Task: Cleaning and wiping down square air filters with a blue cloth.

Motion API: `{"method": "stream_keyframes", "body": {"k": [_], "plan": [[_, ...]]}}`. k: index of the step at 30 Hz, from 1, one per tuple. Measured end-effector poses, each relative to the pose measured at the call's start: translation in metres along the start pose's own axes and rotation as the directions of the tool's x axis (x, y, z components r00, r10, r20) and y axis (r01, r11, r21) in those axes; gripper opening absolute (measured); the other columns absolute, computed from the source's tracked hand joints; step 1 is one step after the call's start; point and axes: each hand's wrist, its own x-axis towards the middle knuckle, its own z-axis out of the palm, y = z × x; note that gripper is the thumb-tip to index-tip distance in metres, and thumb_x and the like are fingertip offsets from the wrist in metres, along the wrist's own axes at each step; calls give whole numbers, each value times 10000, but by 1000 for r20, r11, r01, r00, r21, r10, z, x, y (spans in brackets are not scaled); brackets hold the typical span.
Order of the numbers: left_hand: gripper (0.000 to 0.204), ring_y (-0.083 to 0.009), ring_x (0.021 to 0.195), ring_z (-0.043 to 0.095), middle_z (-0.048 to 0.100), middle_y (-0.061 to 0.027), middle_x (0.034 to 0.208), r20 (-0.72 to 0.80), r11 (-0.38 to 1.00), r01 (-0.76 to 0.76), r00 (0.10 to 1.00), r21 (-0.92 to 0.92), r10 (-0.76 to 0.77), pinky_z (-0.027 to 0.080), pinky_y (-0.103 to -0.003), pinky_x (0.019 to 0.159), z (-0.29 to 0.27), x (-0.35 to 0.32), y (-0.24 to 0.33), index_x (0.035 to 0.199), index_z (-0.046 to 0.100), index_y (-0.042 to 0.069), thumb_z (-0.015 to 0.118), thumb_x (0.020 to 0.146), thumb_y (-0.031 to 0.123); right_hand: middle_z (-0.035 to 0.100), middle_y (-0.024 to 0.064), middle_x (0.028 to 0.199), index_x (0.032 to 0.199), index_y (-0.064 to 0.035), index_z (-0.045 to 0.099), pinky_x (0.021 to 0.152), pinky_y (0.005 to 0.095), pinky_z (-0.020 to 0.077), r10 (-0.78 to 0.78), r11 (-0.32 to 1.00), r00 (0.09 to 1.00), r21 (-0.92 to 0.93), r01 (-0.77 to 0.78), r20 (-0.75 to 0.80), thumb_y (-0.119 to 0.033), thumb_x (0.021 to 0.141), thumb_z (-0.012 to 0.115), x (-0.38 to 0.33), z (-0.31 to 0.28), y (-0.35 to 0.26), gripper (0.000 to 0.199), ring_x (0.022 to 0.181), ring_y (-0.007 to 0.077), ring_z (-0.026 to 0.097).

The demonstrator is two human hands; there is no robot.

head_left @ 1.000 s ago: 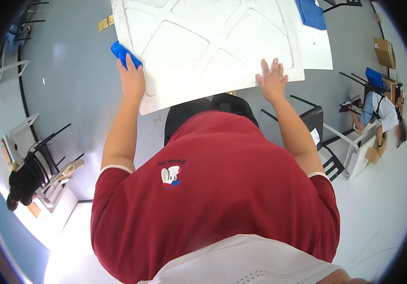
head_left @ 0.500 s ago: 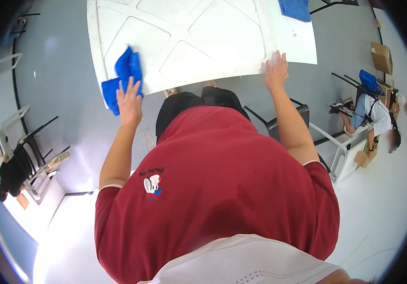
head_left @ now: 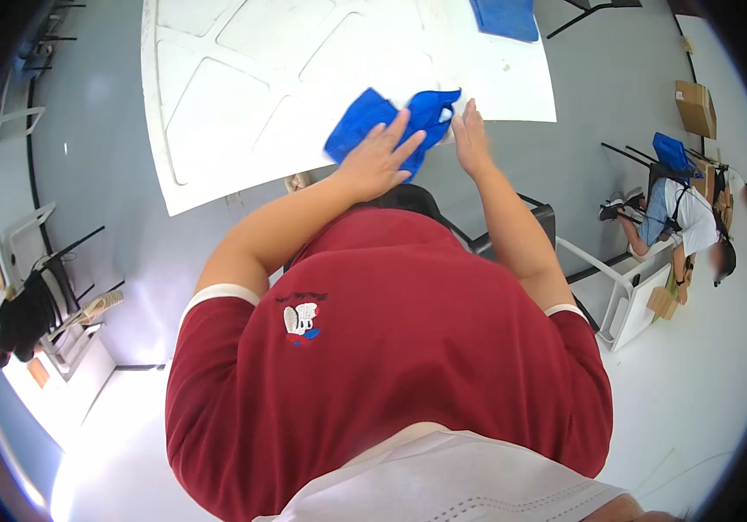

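A crumpled blue cloth (head_left: 365, 117) lies near the front edge of a white table (head_left: 226, 104) marked with grey lines. My left hand (head_left: 378, 161) rests flat on the cloth, fingers spread. My right hand (head_left: 471, 139) is beside it, fingers together, touching the cloth's right end and the table edge. A second blue cloth (head_left: 506, 17) lies at the table's far side.
A dark chair (head_left: 417, 202) stands below the table edge in front of me. A person (head_left: 682, 222) sits at the right by a white table frame (head_left: 626, 287). A cardboard box (head_left: 695, 106) lies on the grey floor. Chairs (head_left: 39, 300) stand at the left.
My left hand slid the blue cloth from the table's left corner rightward toward the middle of the front edge, meeting my right hand. The view shifted left over the table.
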Motion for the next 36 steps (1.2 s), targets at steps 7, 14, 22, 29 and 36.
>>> {"method": "stream_keyframes", "body": {"k": [7, 14, 22, 29, 36], "plan": [[593, -328, 1257, 264, 249, -182, 1369, 31, 950, -132, 991, 282, 128, 254, -468, 1003, 19, 60, 6, 1282, 376, 169, 619, 747, 250, 231, 215, 1381, 1347, 33, 160, 1047, 416, 127, 58, 960, 994, 270, -80, 89, -478, 880, 264, 0, -7, 2, 700, 1302, 368, 136], [515, -305, 1264, 270, 290, -155, 1361, 91, 949, -173, 984, 264, 154, 257, -500, 988, 5, 41, 0, 1250, 418, 142, 564, 756, 143, 218, 169, 1400, 1377, -62, 140, 1020, 507, 125, 141, 981, 980, 113, -157, 140, -489, 870, 276, 2, -2, 11, 677, 1311, 334, 137], [561, -286, 1278, 257, 274, -118, 1382, 165, 946, -71, 986, 316, 19, 234, -466, 1013, -57, -85, -50, 1251, 412, 146, 528, 714, 35, 232, 166, 1387, 1374, -88, 152, 975, 577, 151, 166, 984, 982, 45, -170, 93, -456, 864, 321, 4, 4, 3, 651, 1294, 323, 184], [530, -268, 1252, 316, 355, -113, 1339, -97, 867, 294, 955, 401, -279, 248, -445, 1013, -132, -250, -110, 1187, 479, 154, 602, 680, 58, 270, 163, 1363, 1371, -86, 145, 953, 590, 192, 249, 958, 968, -149, -243, 24, -432, 864, 356, 0, 5, -14, 649, 1261, 319, 248], [534, -267, 1255, 304, 353, -106, 1332, -153, 839, 400, 916, 369, -370, 277, -438, 1012, -156, -308, -140, 1172, 481, 129, 628, 671, 19, 237, 155, 1385, 1369, -94, 160, 966, 600, 171, 314, 928, 949, -223, -299, 36, -426, 869, 360, 2, 3, -36, 633, 1283, 303, 216]]}}
